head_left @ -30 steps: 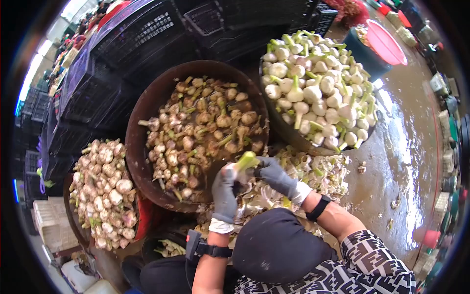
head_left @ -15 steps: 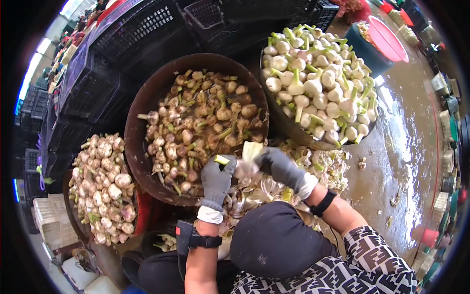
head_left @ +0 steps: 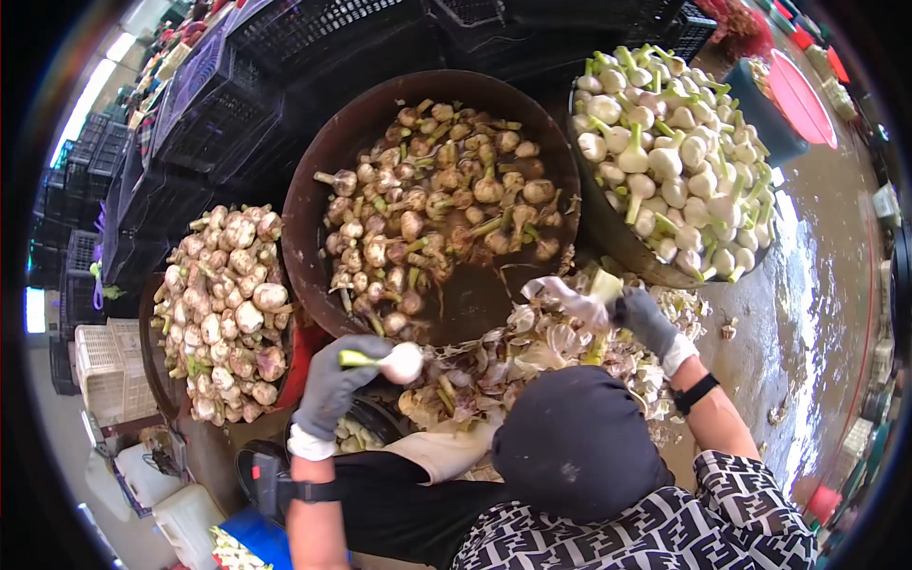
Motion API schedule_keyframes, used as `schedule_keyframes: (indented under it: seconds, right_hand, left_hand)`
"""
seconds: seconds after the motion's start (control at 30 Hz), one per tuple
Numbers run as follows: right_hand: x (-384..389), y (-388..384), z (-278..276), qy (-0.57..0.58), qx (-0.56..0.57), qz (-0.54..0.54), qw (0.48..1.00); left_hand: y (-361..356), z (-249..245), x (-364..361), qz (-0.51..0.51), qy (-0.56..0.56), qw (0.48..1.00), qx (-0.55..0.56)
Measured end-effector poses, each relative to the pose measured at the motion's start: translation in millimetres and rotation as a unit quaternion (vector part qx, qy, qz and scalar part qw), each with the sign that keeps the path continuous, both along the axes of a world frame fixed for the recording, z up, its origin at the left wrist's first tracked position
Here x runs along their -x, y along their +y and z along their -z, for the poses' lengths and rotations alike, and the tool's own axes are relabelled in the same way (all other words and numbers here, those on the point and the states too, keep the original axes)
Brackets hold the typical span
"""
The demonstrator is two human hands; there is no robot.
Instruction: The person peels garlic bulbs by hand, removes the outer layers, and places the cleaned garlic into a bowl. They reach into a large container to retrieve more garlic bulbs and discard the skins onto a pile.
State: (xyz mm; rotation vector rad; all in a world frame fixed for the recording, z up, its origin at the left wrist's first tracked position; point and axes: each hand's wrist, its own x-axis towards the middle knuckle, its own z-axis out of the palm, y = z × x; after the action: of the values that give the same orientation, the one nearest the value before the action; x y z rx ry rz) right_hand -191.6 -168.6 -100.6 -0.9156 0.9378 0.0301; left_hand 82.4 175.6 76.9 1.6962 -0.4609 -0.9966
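A grey glove covers my left hand [head_left: 334, 388], which is closed on a white garlic bulb [head_left: 402, 363] with a short green stem. The bulb hangs over the near side of a big round tub [head_left: 306, 204] of muddy garlic in brown water. My right hand [head_left: 644, 318], also gloved in grey, grips loose garlic peel [head_left: 575, 302] with a pale leafy end. Below and between the hands lies a heap of peel scraps [head_left: 518, 347]. Beyond my right hand stands a tub heaped with clean white garlic [head_left: 665, 161].
Unpeeled garlic [head_left: 223, 313] is piled at the left. Black crates [head_left: 214, 109] line the far left side. A pink basin [head_left: 801, 95] stands at the far right, near wet floor [head_left: 760, 332]. A small container [head_left: 356, 432] of garlic sits below my left hand.
My hands have moved apart, left hand down and left with the bulb, right hand to the right with the peel. The whole view has shifted too.
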Motion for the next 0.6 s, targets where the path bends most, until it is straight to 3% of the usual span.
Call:
schedule_keyframes:
  seconds: [0.03,0.1,0.13,0.17,0.2,0.23,0.3,0.33,0.37,0.4,0.47,0.5,0.57,0.6]
  right_hand:
    - [-0.4,-5.3,2.1,0.227,0.257,-0.24,0.908]
    - [-2.7,11.4,-26.3,0.341,0.528,-0.344,0.697]
    - [-5.5,13.7,-22.1,0.338,0.525,-0.348,0.699]
    - [-7.6,12.8,-17.5,0.243,0.588,-0.284,0.717]
    - [-9.7,14.1,-13.4,0.145,0.639,-0.214,0.725]
    - [-19.1,20.4,-12.9,0.143,0.635,-0.218,0.727]
    - [-46.3,33.8,-12.9,0.079,0.605,-0.295,0.735]
    - [-52.5,38.8,0.9,0.098,0.605,-0.355,0.706]
    - [-58.9,43.8,5.4,0.122,0.562,-0.403,0.712]
    - [-55.6,44.7,18.4,0.135,0.552,-0.442,0.694]
    - [-40.1,39.1,49.0,0.171,0.511,-0.504,0.675]
    - [-31.3,32.3,61.7,0.195,0.479,-0.528,0.673]
    - [-9.9,13.6,77.6,0.159,0.457,-0.483,0.73]
    - [-10.8,8.6,68.5,0.158,0.473,-0.434,0.751]
  left_hand:
    - [22.8,-9.6,-9.9,0.008,-0.015,0.996,-0.086]
    - [86.2,5.8,-45.4,0.163,-0.022,0.946,-0.28]
    - [84.9,-8.8,-47.6,0.209,-0.034,0.874,-0.439]
    - [94.4,-2.1,-52.0,0.234,-0.095,0.854,-0.455]
    - [82.0,-2.4,-47.9,0.193,-0.181,0.859,-0.437]
    - [63.3,-1.5,-46.1,0.153,-0.267,0.856,-0.415]
    - [40.6,40.2,-62.8,0.085,-0.236,0.922,-0.296]
    - [21.3,58.6,-66.9,0.115,-0.295,0.907,-0.276]
    - [0.7,78.9,-69.8,0.114,-0.306,0.895,-0.303]
    - [-14.6,102.8,-73.3,0.143,-0.442,0.835,-0.294]
    - [-37.4,146.0,-82.2,0.241,-0.475,0.778,-0.334]
    - [-54.8,164.8,-83.1,0.305,-0.448,0.71,-0.449]
    - [-43.6,215.8,-89.0,0.331,-0.505,0.68,-0.415]
    - [-47.9,216.5,-95.1,0.332,-0.508,0.679,-0.413]
